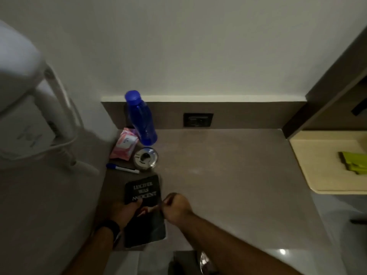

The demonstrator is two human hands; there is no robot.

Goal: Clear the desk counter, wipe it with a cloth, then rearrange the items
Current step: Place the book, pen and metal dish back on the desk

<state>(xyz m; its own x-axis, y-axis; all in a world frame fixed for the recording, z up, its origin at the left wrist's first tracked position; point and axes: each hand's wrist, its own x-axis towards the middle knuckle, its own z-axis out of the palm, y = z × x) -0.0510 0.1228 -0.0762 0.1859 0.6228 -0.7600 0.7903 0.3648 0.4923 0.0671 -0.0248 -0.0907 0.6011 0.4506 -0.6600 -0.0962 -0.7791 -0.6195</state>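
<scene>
A black book (pixel 144 211) with white title lettering lies on the brown counter (pixel 228 175) near its front left corner. My left hand (pixel 127 210) grips its left edge, thumb on the cover. My right hand (pixel 175 207) is closed on the book's right edge. Behind the book lie a blue-capped pen (pixel 122 168), a round metal ashtray (pixel 146 157), a pink wipes pack (pixel 124 144) and an upright blue bottle (pixel 141 119) by the back wall.
A white wall-mounted hair dryer (pixel 25 100) with a cord hangs at the left. A wall socket (pixel 198 120) sits in the backsplash. At the right, a pale shelf (pixel 327 165) holds a green cloth (pixel 354 162). Floor shows beyond the counter's front edge.
</scene>
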